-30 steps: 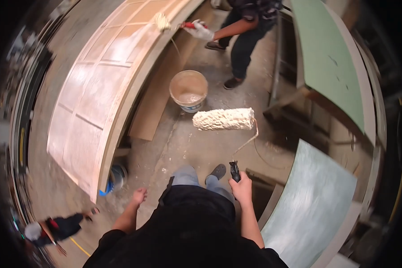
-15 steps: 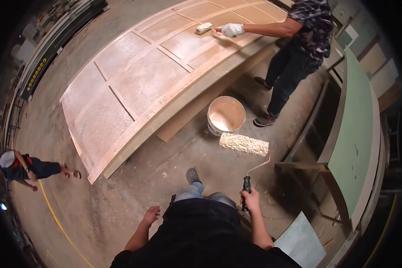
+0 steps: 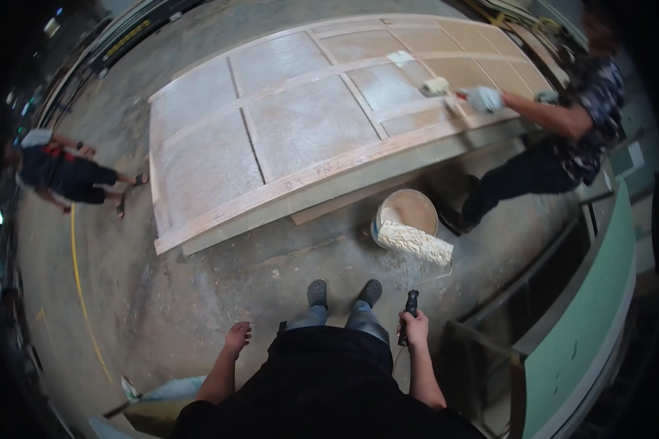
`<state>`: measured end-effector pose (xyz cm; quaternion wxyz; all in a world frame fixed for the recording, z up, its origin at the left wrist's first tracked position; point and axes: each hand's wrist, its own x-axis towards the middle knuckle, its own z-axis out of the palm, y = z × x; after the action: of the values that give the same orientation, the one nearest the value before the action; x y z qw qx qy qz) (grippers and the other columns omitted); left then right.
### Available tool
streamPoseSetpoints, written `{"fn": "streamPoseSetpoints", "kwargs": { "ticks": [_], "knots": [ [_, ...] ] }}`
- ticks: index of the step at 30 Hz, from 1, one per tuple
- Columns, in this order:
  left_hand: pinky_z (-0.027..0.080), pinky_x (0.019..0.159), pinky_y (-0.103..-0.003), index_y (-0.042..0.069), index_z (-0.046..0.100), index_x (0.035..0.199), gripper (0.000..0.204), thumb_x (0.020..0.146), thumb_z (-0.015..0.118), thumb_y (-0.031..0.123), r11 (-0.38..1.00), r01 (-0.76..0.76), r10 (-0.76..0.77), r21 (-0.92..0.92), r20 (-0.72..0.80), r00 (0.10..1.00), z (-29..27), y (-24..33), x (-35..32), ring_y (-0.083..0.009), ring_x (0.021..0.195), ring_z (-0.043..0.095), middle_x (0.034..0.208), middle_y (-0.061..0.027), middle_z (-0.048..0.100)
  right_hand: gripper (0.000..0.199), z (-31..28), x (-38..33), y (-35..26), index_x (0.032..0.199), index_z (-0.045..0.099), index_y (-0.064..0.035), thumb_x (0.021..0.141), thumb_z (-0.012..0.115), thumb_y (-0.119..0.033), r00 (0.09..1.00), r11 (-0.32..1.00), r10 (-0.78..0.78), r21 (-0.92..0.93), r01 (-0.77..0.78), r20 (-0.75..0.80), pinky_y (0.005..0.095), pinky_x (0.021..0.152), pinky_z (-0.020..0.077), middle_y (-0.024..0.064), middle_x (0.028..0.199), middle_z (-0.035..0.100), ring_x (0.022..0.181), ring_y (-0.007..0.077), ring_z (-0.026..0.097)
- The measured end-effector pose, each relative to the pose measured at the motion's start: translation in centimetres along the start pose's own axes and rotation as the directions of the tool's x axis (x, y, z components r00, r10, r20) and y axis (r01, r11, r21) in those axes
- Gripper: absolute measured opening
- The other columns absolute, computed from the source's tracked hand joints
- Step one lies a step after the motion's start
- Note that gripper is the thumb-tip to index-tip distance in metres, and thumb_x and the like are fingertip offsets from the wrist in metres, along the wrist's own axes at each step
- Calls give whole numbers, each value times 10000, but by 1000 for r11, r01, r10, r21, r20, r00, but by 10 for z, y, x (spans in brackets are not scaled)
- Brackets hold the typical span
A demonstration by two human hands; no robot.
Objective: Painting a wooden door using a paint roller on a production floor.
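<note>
Cream nap, clumped and shaggy, covers the paint roller (image 3: 416, 243), whose thin bent wire (image 3: 450, 272) runs back to a black handle (image 3: 411, 302). It is held above the concrete floor (image 3: 198, 300), its sleeve overlapping, in this view, the near rim of a bucket (image 3: 416, 206); whether they touch cannot be told. The right hand (image 3: 416, 328) wraps its fingers round the black handle; the left hand (image 3: 238, 336) hangs free, fingers loosely curled. The bucket stands on the floor beside the near long edge of a large framed panel (image 3: 307, 121), toward that edge's right end. Dark hand-drawn letters (image 3: 318, 172) run along the near edge strip of the panel, around its middle. The panel looks whitish toward its left end and brown toward its right. Over it, a co-worker's gloved hand (image 3: 485, 99) closes on the red handle (image 3: 461, 95) of a smaller roller (image 3: 436, 87). Another person (image 3: 69, 168) stands just off the panel's left short edge.
</note>
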<state>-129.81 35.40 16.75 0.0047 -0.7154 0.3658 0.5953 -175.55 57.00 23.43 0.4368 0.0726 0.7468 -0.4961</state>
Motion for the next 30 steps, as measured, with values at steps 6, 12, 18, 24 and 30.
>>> {"fn": "streamPoseSetpoints", "kwargs": {
  "ticks": [6, 12, 18, 24, 30],
  "knots": [
    [476, 616, -300, 100, 597, 1125, 329, 904, 554, 339, 996, 70, -71, -54, -8, 997, 50, -30, -33, -151, 759, 588, 952, -27, 626, 135, -31, 40, -17, 781, 506, -19, 766, 631, -70, 995, 999, -10, -37, 13, 103, 321, 360, 432, 55, 586, 507, 399, 174, 517],
    [497, 677, -316, 55, 605, 1158, 389, 903, 568, 346, 995, -71, 65, -75, -80, 995, 95, -26, -59, -177, 793, 614, 970, -67, 647, 118, -55, 84, -20, 772, 506, -44, 788, 606, -105, 982, 981, 53, -191, -17, 182, 335, 361, 425, 47, 559, 485, 404, 182, 498],
    [504, 795, -343, 31, 599, 1197, 436, 908, 564, 356, 989, -129, 115, -76, -169, 979, 117, -30, -70, -198, 847, 636, 1039, -109, 663, 116, -61, 118, -13, 776, 478, -55, 771, 586, -98, 962, 971, 116, -232, -57, 249, 341, 348, 418, 45, 558, 465, 404, 194, 481],
    [507, 654, -319, 60, 615, 1176, 433, 889, 587, 384, 968, 43, -90, -248, -179, 980, 108, -85, -71, -175, 790, 620, 991, -69, 652, 120, -26, 126, -21, 772, 475, -52, 758, 584, -101, 946, 962, 186, -247, -120, 264, 349, 346, 420, 57, 561, 462, 413, 205, 482],
    [491, 618, -307, 75, 613, 1179, 423, 883, 580, 377, 935, 107, -170, -338, -163, 972, 79, -117, -58, -179, 788, 614, 998, -53, 640, 347, -7, 129, -6, 626, 450, -157, 905, 508, -355, 910, 835, 389, -471, -284, 142, 291, 331, 268, -10, 479, 370, 344, 138, 342]
  ]
}}
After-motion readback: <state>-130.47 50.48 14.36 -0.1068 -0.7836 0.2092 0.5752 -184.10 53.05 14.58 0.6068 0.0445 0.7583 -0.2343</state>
